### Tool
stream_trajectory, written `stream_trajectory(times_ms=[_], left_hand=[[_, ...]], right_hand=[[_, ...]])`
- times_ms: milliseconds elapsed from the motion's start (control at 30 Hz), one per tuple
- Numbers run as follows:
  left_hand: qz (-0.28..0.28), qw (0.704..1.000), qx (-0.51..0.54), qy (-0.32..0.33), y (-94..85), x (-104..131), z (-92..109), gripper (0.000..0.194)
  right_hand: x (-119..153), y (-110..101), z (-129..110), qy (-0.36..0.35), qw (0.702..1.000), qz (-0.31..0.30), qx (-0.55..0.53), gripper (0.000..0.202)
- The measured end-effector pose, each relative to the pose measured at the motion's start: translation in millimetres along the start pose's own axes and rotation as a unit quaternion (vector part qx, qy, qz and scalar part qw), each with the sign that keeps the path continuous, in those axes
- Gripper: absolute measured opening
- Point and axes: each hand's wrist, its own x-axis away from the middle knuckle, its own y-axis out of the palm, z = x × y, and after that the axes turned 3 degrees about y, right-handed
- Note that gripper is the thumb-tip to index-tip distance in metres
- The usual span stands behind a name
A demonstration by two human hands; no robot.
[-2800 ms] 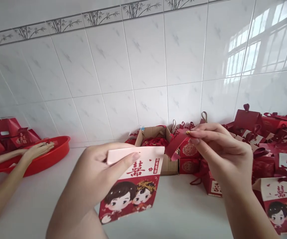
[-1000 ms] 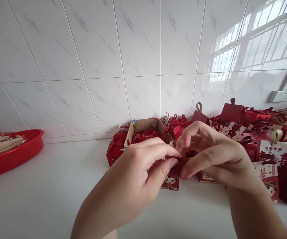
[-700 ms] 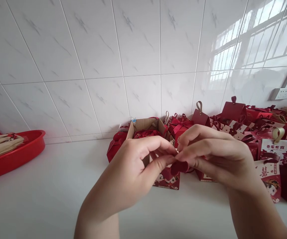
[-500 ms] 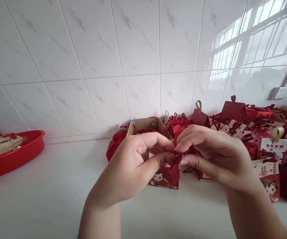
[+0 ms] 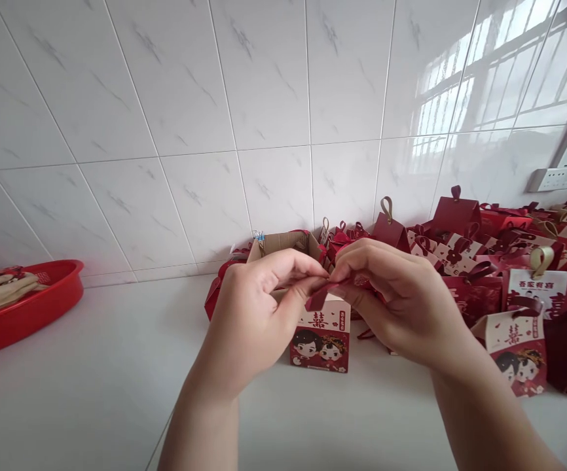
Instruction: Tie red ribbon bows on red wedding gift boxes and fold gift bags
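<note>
Both hands meet in the middle of the view, above a red and cream gift box [image 5: 319,340] with two cartoon faces. My left hand [image 5: 258,314] pinches a dark red ribbon [image 5: 319,298] between thumb and forefinger. From the other side my right hand [image 5: 396,297] closes on the same ribbon, its fingertips nearly touching the left ones. One ribbon end hangs below the fingers. The box stands upright on the white counter [image 5: 131,366], its top partly hidden behind the hands.
An open cardboard box [image 5: 288,243] stands behind the hands. Many red gift boxes [image 5: 514,350] crowd the right side. At the far left another person's hand [image 5: 8,291] rests in a red basket [image 5: 42,311]. A tiled wall with a power strip [image 5: 551,179] runs behind.
Both hands have moved a little left and up with the ribbon, which now slants leftward. More of the gift box's front shows beneath them. The view has shifted slightly.
</note>
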Motion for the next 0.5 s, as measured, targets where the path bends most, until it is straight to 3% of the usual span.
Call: stream_trajectory(times_ms=[100, 233, 400, 500], left_hand=[[0.032, 0.998, -0.053, 0.023, 3.8, 1.1, -0.9, 0.011], [0.052, 0.997, -0.050, 0.037, 8.3, 0.2, -0.4, 0.010], [0.000, 0.999, 0.043, -0.012, 3.3, -1.6, 2.7, 0.015], [-0.011, 0.999, 0.042, -0.029, 1.0, -3.0, -5.6, 0.031]], right_hand=[[-0.7, 4.7, 0.9, 0.020, 0.999, 0.029, -0.007, 0.017], [0.0, 4.5, 4.3, 0.048, 0.997, 0.040, -0.047, 0.013], [1.9, -6.0, 4.9, 0.069, 0.988, 0.001, -0.137, 0.007], [2.3, -14.0, 3.9, 0.095, 0.977, 0.046, -0.184, 0.008]])
